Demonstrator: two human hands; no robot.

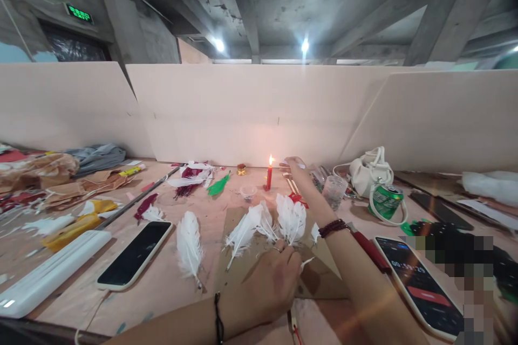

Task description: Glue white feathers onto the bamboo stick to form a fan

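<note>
My left hand (275, 275) is closed over the brown cardboard (230, 285), its fingers pinched at the base of a white feather cluster (290, 218). More white feathers (246, 226) lie on the cardboard just left of it. My right hand (297, 164) reaches far forward beside the lit red candle (269, 175); its fingers are small and partly hidden, and what they hold, if anything, is unclear. Below that hand are thin sticks and a red ribbon (298, 199). A single white feather (189, 245) lies left of the cardboard.
Two phones (135, 256) (421, 285) flank the cardboard. At the right are a clear cup (335, 190), a green can (386, 202) and a white bag (364, 175). A small clear dish (248, 192) and a green feather (219, 185) lie left of the candle.
</note>
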